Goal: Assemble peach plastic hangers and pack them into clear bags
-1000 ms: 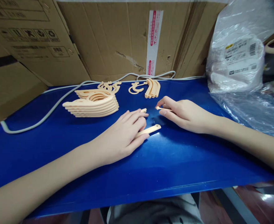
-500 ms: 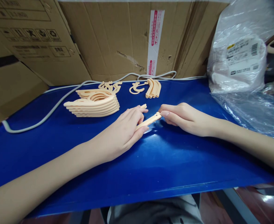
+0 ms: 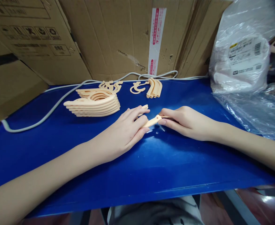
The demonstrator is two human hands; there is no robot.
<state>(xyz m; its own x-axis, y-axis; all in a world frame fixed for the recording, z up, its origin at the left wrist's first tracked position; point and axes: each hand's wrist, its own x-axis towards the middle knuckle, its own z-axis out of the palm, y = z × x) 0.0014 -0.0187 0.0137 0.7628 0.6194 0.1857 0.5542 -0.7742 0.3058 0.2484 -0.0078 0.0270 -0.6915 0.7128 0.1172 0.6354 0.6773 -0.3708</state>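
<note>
My left hand is closed around a cream plastic hanger piece, its thumb in front and fingers behind. A small hole shows near the piece's right end. Another cream end pokes out past the left fingers; whether it belongs to the same piece is hidden. Thumb and forefinger of my right hand pinch a thin cream part that meets the hole end; it may be a hanger hook, mostly covered by the fingers. Behind the left hand lies a stack of cream hangers.
Loose cream hooks lie behind the stack, and further hooks lie beside several curved hanger arms. A white cable runs along the back of the blue table. Cardboard boxes and a plastic-wrapped bundle border it.
My right hand has shifted slightly down, and a thin cream part now shows between its fingers. The held hanger piece has turned a little, its hole end lower.
</note>
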